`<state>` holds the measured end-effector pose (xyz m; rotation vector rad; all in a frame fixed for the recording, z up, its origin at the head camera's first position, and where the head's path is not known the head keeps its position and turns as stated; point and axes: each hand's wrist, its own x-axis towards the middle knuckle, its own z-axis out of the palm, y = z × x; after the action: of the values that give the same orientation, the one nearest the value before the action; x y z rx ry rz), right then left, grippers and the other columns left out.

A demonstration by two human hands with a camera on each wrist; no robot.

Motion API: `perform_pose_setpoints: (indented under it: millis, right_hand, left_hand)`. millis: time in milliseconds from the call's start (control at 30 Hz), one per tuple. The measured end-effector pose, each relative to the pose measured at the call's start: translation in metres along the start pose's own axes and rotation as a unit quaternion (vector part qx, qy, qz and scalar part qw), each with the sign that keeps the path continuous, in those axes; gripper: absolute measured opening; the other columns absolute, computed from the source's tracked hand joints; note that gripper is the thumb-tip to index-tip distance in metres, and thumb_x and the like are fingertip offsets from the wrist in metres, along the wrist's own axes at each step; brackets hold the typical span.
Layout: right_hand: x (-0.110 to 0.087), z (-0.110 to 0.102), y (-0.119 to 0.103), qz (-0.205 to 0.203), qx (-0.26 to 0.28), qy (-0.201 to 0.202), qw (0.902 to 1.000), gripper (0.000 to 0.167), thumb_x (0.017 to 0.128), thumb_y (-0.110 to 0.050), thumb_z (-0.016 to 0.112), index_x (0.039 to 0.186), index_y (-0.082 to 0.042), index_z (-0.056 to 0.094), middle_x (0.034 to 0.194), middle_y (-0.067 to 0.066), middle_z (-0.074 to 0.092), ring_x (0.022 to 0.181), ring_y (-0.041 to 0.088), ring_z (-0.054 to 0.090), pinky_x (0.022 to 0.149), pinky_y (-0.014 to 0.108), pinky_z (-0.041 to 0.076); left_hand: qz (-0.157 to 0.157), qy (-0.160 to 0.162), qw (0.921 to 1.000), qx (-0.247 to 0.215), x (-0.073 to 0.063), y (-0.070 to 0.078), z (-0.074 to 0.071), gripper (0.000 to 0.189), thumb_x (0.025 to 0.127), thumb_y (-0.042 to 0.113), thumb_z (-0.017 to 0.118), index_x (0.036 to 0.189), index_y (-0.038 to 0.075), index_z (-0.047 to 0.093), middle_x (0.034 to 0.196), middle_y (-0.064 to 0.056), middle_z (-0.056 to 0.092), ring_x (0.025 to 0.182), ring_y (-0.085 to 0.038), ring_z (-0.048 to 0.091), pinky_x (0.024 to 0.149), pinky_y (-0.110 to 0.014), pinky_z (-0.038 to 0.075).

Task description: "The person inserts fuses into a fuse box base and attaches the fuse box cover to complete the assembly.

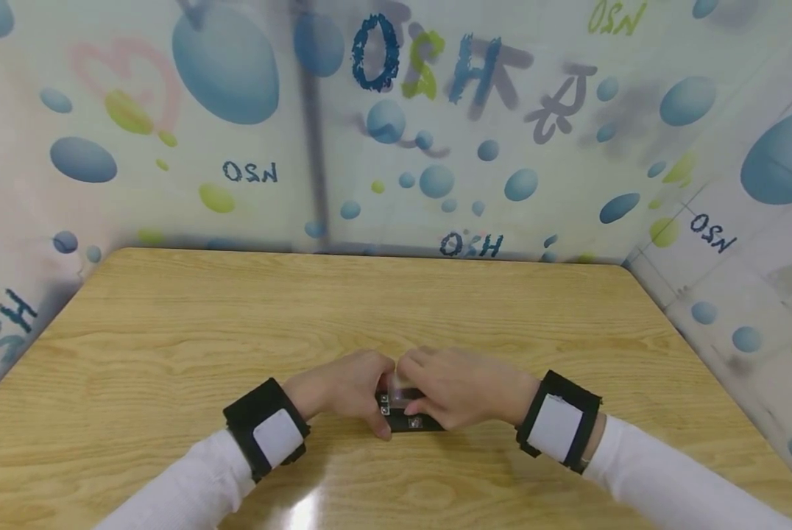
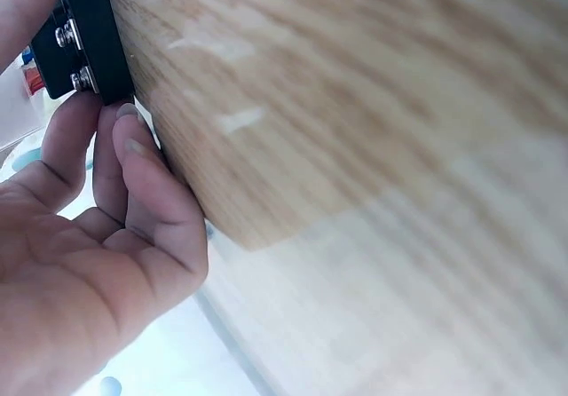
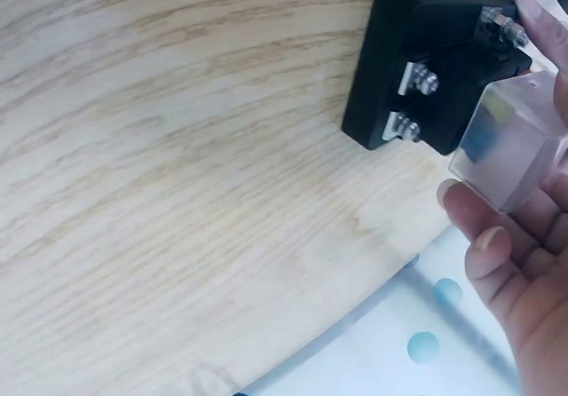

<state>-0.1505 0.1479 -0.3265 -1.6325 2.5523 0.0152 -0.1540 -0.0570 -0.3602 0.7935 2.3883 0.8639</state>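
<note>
A black rectangular base with metal screw terminals (image 1: 399, 423) lies on the table between the hands. My left hand (image 1: 346, 386) grips its left end, thumb at the near side and fingers at the far side; the left wrist view shows the curled fingers (image 2: 160, 187) against the base (image 2: 105, 36). Over the base, my right hand (image 1: 462, 383) holds a clear plastic cover (image 3: 515, 143) between thumb and fingers. In the right wrist view the cover stands close by the base (image 3: 390, 50); whether they touch I cannot tell.
The wood-grain table (image 1: 237, 309) spreads around both hands. Behind it and at its sides stand pale walls (image 1: 343, 162) with blue and green spots and lettering. Black bands with white patches (image 1: 558, 423) circle both wrists.
</note>
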Motion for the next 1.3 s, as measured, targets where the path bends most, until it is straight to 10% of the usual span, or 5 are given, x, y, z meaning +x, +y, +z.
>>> perform_pose_setpoints:
  millis: [1300]
  right_hand:
    - [0.003, 0.01, -0.014, 0.056, 0.004, 0.001, 0.9984, 0.022, 0.094, -0.026, 0.063, 0.106, -0.012, 0.051, 0.088, -0.005, 0.051, 0.076, 0.007, 0.047, 0.062, 0.02, 0.041]
  left_hand:
    - [-0.013, -0.001, 0.9999, 0.009, 0.002, 0.001, 0.0, 0.042, 0.057, 0.017, 0.093, 0.084, 0.01, 0.061, 0.076, 0.003, 0.061, 0.07, -0.012, 0.052, 0.06, -0.025, 0.041]
